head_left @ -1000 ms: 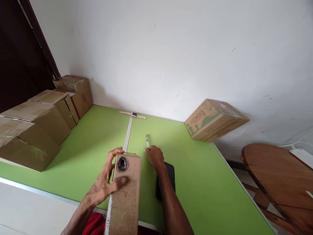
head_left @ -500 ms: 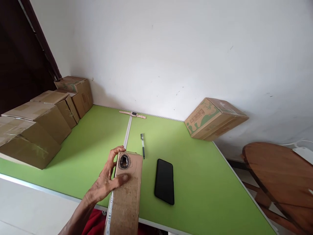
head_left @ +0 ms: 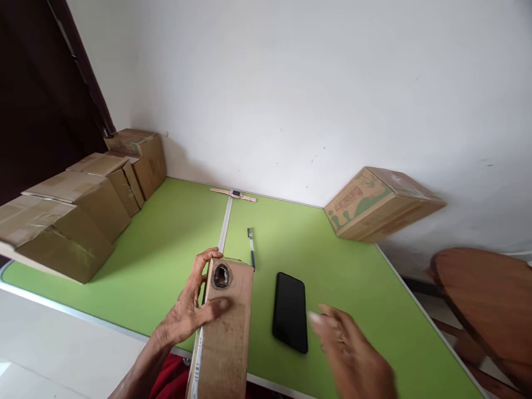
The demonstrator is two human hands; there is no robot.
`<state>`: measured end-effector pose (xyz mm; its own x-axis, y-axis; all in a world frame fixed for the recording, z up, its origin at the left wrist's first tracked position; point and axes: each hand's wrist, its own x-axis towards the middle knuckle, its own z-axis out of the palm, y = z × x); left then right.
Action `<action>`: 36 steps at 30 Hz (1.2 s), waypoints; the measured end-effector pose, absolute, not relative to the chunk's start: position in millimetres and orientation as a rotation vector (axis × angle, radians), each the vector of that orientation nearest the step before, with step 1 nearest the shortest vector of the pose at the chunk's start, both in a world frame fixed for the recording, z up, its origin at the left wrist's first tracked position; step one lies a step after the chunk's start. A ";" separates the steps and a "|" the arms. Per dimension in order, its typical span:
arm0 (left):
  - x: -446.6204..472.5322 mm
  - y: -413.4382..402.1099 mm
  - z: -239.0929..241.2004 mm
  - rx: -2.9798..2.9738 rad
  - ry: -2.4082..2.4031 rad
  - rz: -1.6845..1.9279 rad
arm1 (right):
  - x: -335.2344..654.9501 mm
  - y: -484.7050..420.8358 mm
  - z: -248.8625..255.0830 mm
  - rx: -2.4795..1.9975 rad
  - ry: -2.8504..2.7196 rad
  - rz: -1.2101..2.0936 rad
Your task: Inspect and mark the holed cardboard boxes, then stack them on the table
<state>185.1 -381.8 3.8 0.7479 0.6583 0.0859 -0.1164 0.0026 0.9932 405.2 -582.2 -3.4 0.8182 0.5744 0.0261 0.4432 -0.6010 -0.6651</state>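
Observation:
My left hand [head_left: 193,302] grips a narrow cardboard box [head_left: 228,338] at the table's front edge, its thumb on the top face and its fingers round the left side. A round hole with dark scribbled edges is cut near the box's far end. Just right of the box, a black smartphone [head_left: 290,312] lies on the green table. My right hand [head_left: 349,349], smeared by motion, hovers to the right of the phone, apart from it; its fingers look curled, but what they hold, if anything, is unclear. A pen [head_left: 251,249] lies beyond the box.
Several cardboard boxes [head_left: 78,221] line the left side of the green table [head_left: 174,221]. Another carton [head_left: 374,205] stands at the back right by the wall. A watch with a pink strap [head_left: 236,194] lies along the back edge. A brown wooden stool [head_left: 486,293] is at the right.
My right hand has come into view from the lower right, beside the phone. The left hand keeps its hold on the box. The whole view has shifted slightly.

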 end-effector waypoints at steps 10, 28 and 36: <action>185.0 -378.2 6.2 1.483 0.509 0.607 | 401.2 -528.6 -35.5 -2.865 -0.656 0.525; 189.1 -375.9 3.2 1.484 0.486 0.619 | 394.2 -568.6 -15.0 -1.175 0.135 1.014; 195.0 -380.3 6.9 1.474 0.497 0.599 | 357.9 -556.5 74.2 -0.697 0.015 1.385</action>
